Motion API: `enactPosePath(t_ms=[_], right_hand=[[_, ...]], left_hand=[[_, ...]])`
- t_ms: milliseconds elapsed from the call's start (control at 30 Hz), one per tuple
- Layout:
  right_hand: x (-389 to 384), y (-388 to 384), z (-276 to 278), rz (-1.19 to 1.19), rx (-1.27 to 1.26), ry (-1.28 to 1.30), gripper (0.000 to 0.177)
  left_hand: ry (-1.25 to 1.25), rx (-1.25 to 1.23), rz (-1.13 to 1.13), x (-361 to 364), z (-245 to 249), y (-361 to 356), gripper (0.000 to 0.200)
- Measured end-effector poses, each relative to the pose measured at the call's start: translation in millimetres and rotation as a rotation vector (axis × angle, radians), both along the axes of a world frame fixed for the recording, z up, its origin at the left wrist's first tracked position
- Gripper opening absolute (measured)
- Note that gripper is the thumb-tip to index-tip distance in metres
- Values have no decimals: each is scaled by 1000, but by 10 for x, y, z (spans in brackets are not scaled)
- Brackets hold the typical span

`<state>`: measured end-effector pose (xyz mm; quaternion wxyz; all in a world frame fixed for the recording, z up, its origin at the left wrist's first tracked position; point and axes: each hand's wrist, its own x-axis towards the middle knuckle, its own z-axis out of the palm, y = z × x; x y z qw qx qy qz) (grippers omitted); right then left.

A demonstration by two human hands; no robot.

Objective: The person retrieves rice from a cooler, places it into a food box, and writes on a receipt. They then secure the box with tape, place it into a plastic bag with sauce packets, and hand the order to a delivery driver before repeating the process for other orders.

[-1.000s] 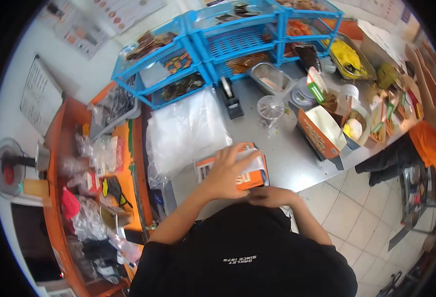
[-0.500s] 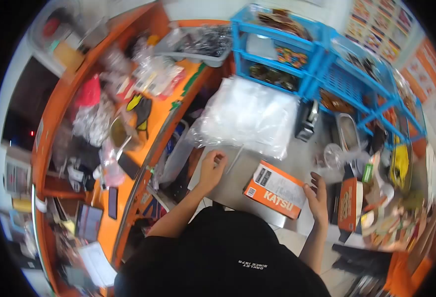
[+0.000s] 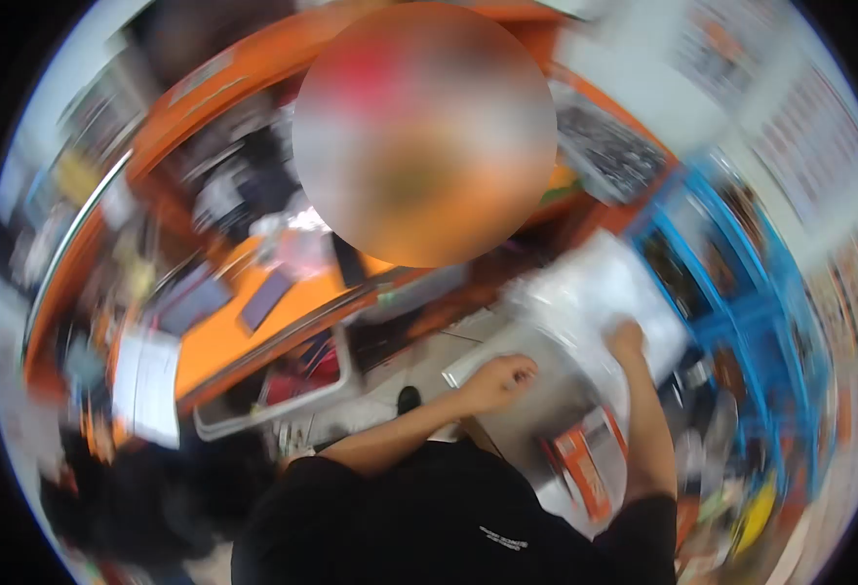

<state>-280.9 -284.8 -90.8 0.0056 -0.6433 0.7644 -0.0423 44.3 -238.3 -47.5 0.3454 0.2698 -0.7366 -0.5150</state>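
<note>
A: Cramped little work room, lots of blur. The orange counter (image 3: 210,356) curves across one side and the blue racks (image 3: 731,317) stand on the other. What's in between?

B: Metal table (image 3: 536,424), with a pile of clear plastic bags (image 3: 585,292) right beside the racks. My guess is they're parked there so they're easy to grab while standing.

A: And the box?

B: The orange-and-white box (image 3: 588,460) is on the table between the forearms, close to the right one. Nobody's holding it. Probably set near the body so it's handy but off the bags.

A: So what are the hands up to?

B: Right hand (image 3: 628,341) is over the bags, forearm stretched nearly straight out past the box. Fingers are a smear, so I can't tell how open they are or if they've pinched any plastic. Left hand (image 3: 500,383) hangs near the table edge, elbow bent, forearm slanting across the front. Fingers are loosely curled, about half open, nothing visible in them. Looks relaxed to me.
</note>
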Motion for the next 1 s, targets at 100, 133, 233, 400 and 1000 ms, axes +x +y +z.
enactPosePath(t_ms=[100, 133, 233, 400, 1000], right_hand=[[-503, -392, -382, -59, 458, -60, 63], [-944, -476, -958, 179, 253, 91, 62], [-656, -303, -505, 32, 178, -93, 43], [-489, -226, -319, 30, 84, -184, 18], [-1016, -701, 1800, -191, -532, -30, 38]], left_hand=[[-137, 39, 244, 761, -125, 55, 15], [-155, -8, 454, 1046, -277, 85, 15], [-348, -254, 1100, 1958, -745, 116, 19], [-249, -211, 1860, 3517, -963, 64, 22], [-599, 34, 2034, 5329, -931, -727, 79]])
